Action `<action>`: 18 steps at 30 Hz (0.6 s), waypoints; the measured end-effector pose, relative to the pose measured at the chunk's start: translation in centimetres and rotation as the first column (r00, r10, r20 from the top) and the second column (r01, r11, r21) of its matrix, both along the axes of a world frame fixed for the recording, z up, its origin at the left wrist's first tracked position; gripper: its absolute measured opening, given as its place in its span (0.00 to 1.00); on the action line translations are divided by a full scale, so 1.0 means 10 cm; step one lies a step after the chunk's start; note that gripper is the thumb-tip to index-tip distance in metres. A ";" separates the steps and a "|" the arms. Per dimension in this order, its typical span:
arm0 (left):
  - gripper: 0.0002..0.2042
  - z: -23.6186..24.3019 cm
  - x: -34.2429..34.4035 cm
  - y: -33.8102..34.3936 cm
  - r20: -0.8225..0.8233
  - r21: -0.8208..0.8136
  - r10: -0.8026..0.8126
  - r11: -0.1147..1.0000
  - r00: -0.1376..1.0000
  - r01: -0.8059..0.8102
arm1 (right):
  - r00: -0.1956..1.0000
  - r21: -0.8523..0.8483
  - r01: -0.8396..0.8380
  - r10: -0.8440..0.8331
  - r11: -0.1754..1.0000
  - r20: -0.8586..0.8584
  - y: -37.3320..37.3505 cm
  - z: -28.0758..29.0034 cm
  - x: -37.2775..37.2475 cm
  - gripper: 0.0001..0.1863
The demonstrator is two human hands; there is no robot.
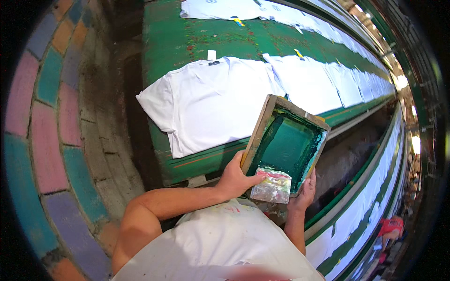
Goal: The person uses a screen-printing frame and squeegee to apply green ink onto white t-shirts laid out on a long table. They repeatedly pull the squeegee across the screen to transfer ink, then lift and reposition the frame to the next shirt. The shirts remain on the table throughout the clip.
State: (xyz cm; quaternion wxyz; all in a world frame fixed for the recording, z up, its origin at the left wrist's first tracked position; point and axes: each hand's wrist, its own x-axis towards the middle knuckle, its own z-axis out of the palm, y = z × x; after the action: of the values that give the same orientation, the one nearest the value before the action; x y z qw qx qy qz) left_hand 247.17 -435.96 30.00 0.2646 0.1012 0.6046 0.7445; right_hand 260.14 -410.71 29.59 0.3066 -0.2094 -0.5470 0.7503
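Tilted in front of my body is a wooden screen-printing frame (259, 129) with a dark green mesh (293, 147). My left hand (236, 179) grips its lower left side, thumb pressed on a flat, ink-smeared squeegee (272, 188) that lies across the frame's near end. At the lower right side my right hand (303, 191) is closed round the frame; part of its fingers is hidden behind the wood. Just beyond the frame, a white T-shirt (211, 103) lies flat on a long green printing table (199, 164), and the frame covers its near right part.
More white shirts (307, 82) run along the table to the right, with another row (281, 11) at the far side. A second shirt-covered table (356, 220) stands to my right. On the left rises a painted brick wall (49, 122). A person in red (390, 228) is far right.
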 end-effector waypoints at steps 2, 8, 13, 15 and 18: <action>0.53 -0.05 -0.08 0.24 -0.195 -0.077 0.134 0.985 0.972 -0.151 | 0.995 0.019 -0.098 0.098 0.995 -0.001 0.31 -0.01 -0.24 0.33; 0.57 -0.17 -0.49 1.04 -0.469 -0.107 0.273 0.926 0.840 -0.362 | 0.969 -0.026 -0.246 0.247 0.969 -0.001 1.32 -0.17 -1.05 0.32; 0.42 -0.18 -0.87 1.57 -0.350 -0.056 0.446 0.868 0.824 -0.493 | 0.933 -0.067 -0.357 0.359 0.931 0.015 2.00 -0.29 -1.65 0.30; 0.38 -0.22 -0.99 1.66 -0.439 -0.035 0.509 0.814 0.741 -0.580 | 0.930 -0.094 -0.362 0.366 0.927 0.035 2.10 -0.34 -1.80 0.29; 0.36 -0.30 -1.06 1.66 -0.407 0.028 0.587 0.774 0.700 -0.633 | 0.908 -0.132 -0.413 0.419 0.901 0.024 2.03 -0.42 -1.96 0.29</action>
State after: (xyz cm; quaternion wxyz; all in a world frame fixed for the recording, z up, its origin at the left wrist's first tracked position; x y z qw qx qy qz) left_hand 236.57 -419.32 26.96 -0.1186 0.0267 0.6855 0.7179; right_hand 240.50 -390.37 25.42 0.1118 -0.1257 -0.5392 0.8252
